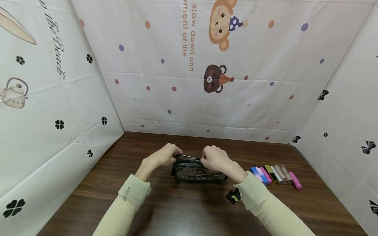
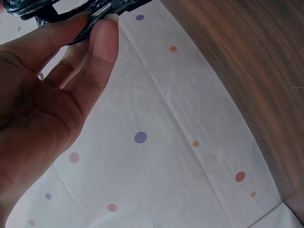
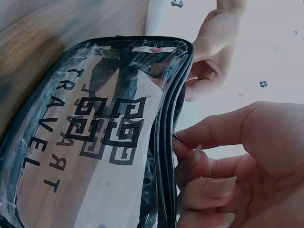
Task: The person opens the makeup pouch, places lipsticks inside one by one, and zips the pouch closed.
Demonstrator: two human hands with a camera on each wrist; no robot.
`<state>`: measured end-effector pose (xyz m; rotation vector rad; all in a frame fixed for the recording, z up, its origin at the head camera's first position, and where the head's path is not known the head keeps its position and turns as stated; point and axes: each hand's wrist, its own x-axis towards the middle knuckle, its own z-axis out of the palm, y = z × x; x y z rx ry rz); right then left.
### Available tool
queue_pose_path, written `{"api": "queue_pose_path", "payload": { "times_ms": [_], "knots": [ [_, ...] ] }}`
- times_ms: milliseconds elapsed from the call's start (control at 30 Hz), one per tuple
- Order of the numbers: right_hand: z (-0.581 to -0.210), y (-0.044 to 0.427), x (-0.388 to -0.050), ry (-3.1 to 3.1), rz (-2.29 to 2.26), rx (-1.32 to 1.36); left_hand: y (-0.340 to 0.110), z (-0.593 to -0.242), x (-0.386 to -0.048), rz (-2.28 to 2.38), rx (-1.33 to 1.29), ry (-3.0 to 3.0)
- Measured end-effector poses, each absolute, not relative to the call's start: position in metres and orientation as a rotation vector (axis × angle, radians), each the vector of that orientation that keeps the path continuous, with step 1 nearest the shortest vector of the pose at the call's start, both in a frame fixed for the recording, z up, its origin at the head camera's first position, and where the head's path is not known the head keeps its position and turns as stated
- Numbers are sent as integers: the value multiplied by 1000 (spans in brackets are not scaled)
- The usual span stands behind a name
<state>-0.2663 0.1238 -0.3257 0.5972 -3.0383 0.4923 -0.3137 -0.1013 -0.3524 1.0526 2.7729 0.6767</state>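
A clear plastic travel pouch (image 1: pixel 192 173) with black edging stands on the table in the head view. Its front carries a black square pattern and the word TRAVEL, readable in the right wrist view. My left hand (image 1: pixel 162 156) pinches the black edging at the pouch's left end; the left wrist view shows thumb and fingertips on a black strip (image 2: pixel 102 19). My right hand (image 1: pixel 217 160) pinches a small zipper pull (image 3: pixel 176 137) at the zipped top edge, thumb against forefinger. The pouch looks see-through and seems to have nothing inside.
To the right lies a row of slim cosmetic-like tubes and boxes (image 1: pixel 274 173), several in blue, pink, gold and silver, with a pink tube (image 1: pixel 296 181) at its end. A small black item (image 1: pixel 233 196) is by my right wrist. Printed white sheets (image 1: pixel 177 105) wall the dark wooden table (image 1: pixel 97 196).
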Motion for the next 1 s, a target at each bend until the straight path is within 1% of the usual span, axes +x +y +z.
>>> {"api": "queue_pose_path", "payload": {
  "times_ms": [400,1000],
  "knots": [
    [-324,125,-267,-3057,458,600,-102,-353,-314,664,1017,2790],
    [-322,136,-267,-3081,466,584,-105,-353,-316,656,1037,2782]
  ]
}}
